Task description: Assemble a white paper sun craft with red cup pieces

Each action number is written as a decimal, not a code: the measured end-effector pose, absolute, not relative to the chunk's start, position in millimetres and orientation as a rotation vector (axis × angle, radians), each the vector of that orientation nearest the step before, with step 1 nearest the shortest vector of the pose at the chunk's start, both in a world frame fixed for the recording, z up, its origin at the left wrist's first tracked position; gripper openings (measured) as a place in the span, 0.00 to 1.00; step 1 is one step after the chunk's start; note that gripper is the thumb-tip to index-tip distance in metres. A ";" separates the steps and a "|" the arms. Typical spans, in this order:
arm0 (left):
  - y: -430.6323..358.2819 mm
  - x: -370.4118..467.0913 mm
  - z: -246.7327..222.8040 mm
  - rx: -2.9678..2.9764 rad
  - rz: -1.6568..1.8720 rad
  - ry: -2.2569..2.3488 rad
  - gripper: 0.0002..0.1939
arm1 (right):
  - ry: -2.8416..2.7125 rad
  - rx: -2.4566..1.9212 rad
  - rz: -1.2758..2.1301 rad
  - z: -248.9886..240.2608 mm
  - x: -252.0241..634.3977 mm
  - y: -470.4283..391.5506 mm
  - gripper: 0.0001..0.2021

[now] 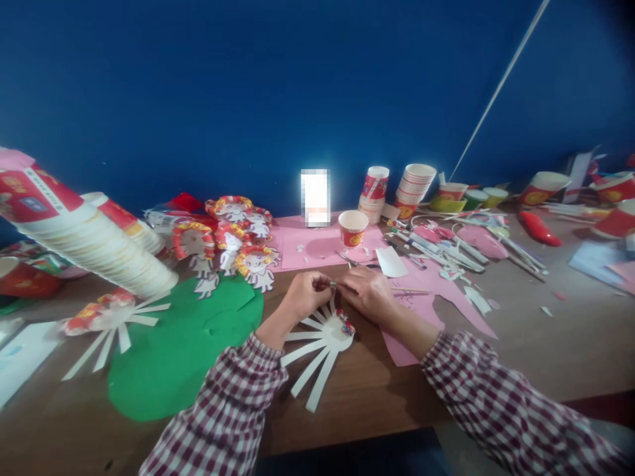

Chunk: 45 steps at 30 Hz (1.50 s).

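A paper cup cut into white strips (331, 337) fans out from its round base on the brown table, with red printed bits at its upper right. My left hand (308, 294) pinches the end of an upper strip from the left. From the right, my right hand (366, 291) closes on the same strip end, its fingertips almost touching the left ones. Just beyond the hands, scissors (350, 260) lie partly on a pink sheet (302, 243), near an upright red and white paper cup (353, 229).
Left are a green paper shape (183, 350), another cut cup (119, 317), several paper figures (231, 241) and leaning stacked cups (94, 244). Right are pink paper (421, 311), markers (446, 250), scraps and a red object (540, 229). Stacked cups (414, 188) stand behind.
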<state>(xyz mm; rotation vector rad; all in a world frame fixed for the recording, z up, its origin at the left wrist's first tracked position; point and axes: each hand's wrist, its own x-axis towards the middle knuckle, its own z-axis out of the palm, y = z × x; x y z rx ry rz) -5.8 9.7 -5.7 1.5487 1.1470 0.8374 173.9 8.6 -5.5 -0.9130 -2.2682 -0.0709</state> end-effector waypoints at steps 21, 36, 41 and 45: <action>9.0 -8.3 -1.0 1.663 0.812 1.225 0.12 | -2.286 -0.942 0.029 -3.7 175.4 7.2 0.11; 7.8 -6.6 3.2 1.720 0.826 1.249 0.18 | -2.252 -0.937 0.042 -12.0 175.6 11.3 0.08; 8.8 -7.1 0.6 1.727 0.844 1.240 0.16 | -2.251 -0.932 0.083 -13.5 175.8 11.9 0.07; 10.1 -7.9 -2.6 1.714 0.852 1.236 0.15 | -2.252 -0.930 0.098 -13.6 175.8 12.1 0.07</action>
